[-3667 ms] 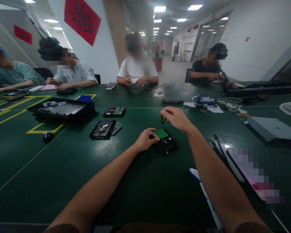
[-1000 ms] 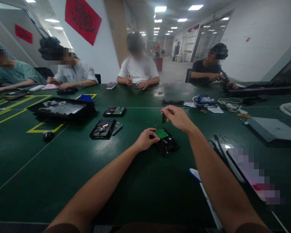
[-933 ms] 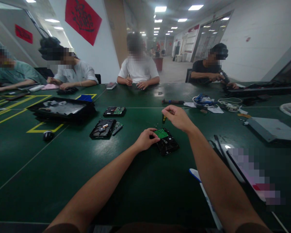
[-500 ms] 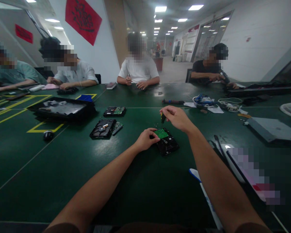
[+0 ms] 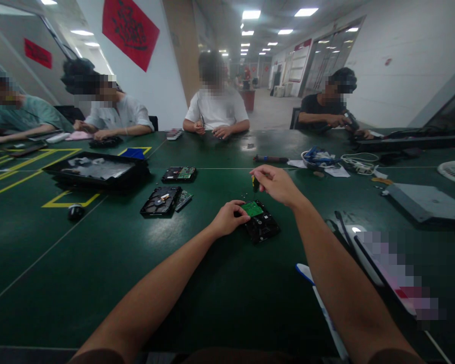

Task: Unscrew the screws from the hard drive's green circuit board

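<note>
A black hard drive point(image 5: 262, 228) with a green circuit board point(image 5: 252, 208) on top lies on the green table in front of me. My left hand point(image 5: 227, 218) is closed on the drive's left edge, its thumb touching the board. My right hand point(image 5: 276, 184) pinches a small screwdriver point(image 5: 255, 185) held upright, with its tip pointing down at the far corner of the board.
An opened drive point(image 5: 161, 200) and another drive point(image 5: 179, 174) lie to the left, behind them a black tray point(image 5: 94, 172). A tool point(image 5: 270, 158), cables point(image 5: 318, 156) and a grey plate point(image 5: 424, 199) lie to the right. Several people sit across the table.
My right hand's fingers shift slightly around the screwdriver handle from frame to frame. My left hand and the drive stay where they were.
</note>
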Available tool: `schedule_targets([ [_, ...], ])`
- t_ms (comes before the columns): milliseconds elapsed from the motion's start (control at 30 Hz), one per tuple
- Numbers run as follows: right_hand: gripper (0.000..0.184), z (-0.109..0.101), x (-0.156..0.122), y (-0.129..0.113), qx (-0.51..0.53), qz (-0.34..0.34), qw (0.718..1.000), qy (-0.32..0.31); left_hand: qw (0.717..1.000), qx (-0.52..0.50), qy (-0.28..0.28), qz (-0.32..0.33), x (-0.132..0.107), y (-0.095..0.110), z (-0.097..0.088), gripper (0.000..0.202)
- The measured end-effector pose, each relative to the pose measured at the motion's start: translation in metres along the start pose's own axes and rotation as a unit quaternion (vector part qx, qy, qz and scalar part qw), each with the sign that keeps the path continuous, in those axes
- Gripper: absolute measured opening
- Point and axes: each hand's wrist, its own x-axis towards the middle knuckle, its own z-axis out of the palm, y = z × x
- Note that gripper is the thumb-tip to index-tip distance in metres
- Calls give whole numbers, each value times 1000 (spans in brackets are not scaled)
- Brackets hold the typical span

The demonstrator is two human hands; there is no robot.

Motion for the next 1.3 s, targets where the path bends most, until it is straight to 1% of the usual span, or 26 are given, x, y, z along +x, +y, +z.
schedule_targets([
  [67, 27, 0, 1, 2, -21, -5, 999, 29, 1000, -1, 0, 1, 0, 1, -1, 8],
  [167, 26, 1, 1, 3, -26, 20, 998, 60, 1000, -2, 1, 0, -1, 2, -1, 9],
  [233, 26, 1, 1, 2, -8, 28, 998, 52, 1000, -2, 1, 0, -1, 2, -1, 9],
  [367, 30, 2, 0, -2, 28, 24, 999, -1, 1000, 1, 3, 2, 0, -1, 1, 9],
  [467, 33, 2, 0, -2, 28, 21, 999, -23, 1000, 3, 5, 1, 0, -2, 2, 9],
  [533, 32, 2, 1, -1, 15, 8, 1000, -20, 1000, 4, 5, 3, 0, -2, 1, 9],
  [600, 28, 1, 1, 0, -3, 0, 1000, -2, 1000, 5, 3, 3, 0, 0, 0, 10],
  [667, 26, 0, 0, 1, -11, 7, 1000, 18, 1000, 6, 0, 2, -1, 2, -1, 10],
  [733, 25, -1, -1, 0, -7, 18, 999, 26, 1000, 6, -1, 1, -2, 3, -2, 10],
  [900, 30, 2, -1, -3, 38, 19, 999, -15, 1000, 5, 1, 1, -1, 0, 0, 9],
  [1000, 31, 2, -1, -2, 50, 29, 998, -24, 1000, 3, 1, -2, 0, -1, 1, 8],
  [1133, 24, 0, 0, 0, 1, 8, 1000, 13, 1000, -3, 3, -2, -1, 1, 0, 9],
  [1233, 20, -1, 0, 0, -18, 23, 999, 44, 1000, -3, 3, -2, -1, 2, 0, 9],
  [1300, 21, -1, -1, -1, -8, 31, 999, 40, 1000, -4, 4, 1, -1, 2, 0, 8],
])
